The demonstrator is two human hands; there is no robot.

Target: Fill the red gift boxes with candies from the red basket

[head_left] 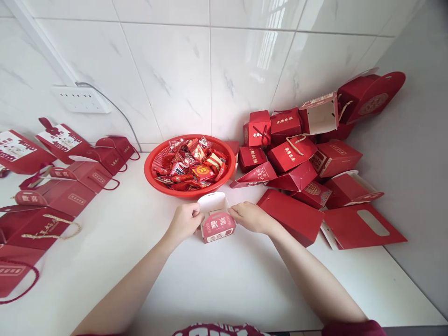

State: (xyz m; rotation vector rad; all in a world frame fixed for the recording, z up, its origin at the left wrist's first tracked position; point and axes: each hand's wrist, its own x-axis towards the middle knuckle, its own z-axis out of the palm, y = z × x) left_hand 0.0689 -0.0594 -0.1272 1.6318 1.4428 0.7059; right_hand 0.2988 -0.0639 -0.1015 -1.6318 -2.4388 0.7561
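Observation:
A small red-and-white gift box [220,228] with Chinese characters on its front stands on the white table in front of me. Its back flap is raised, and the top is partly open. My left hand [185,221] pinches the box's left side with curled fingers. On the opposite side, my right hand [250,217] grips the right edge near the flap. Just behind the box sits a red plastic basket [151,175], full of wrapped candies [196,163].
Many red boxes, such as a cord-handled one [292,154], are piled at the right against the wall. A large plain red box [290,217] lies near my right forearm. Finished-looking boxes [75,191] line the left side. A cable runs from a wall socket [82,99].

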